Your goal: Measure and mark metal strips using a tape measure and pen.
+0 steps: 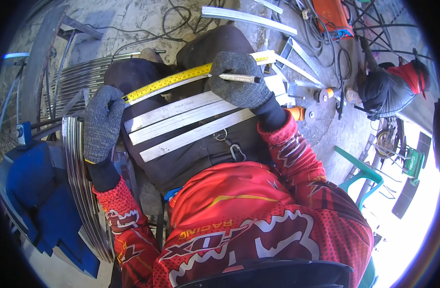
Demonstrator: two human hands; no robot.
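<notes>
Across my thighs stretches a yellow measuring tape [169, 82], lying along a pale metal bar [174, 87]. My left hand [103, 122], in a dark grey knit glove, pinches the tape's left end. In the same kind of glove, my right hand [241, 79] is closed around a white marker [233, 77] with a dark end, over the tape and bar. The marker's thin tip points left beside the tape's edge. Several more flat metal bars [196, 135] rest on my lap, one with handwriting on it. A carabiner [237, 152] hangs at my waist.
Bundled metal rods [78, 168] and a blue plastic object [42, 192] are at my left. Angle grinders [299, 114] lie on the floor to the right, near cables [343, 65]. Another person [392, 86] bends down at the far right. A green chair [361, 173] stands nearby.
</notes>
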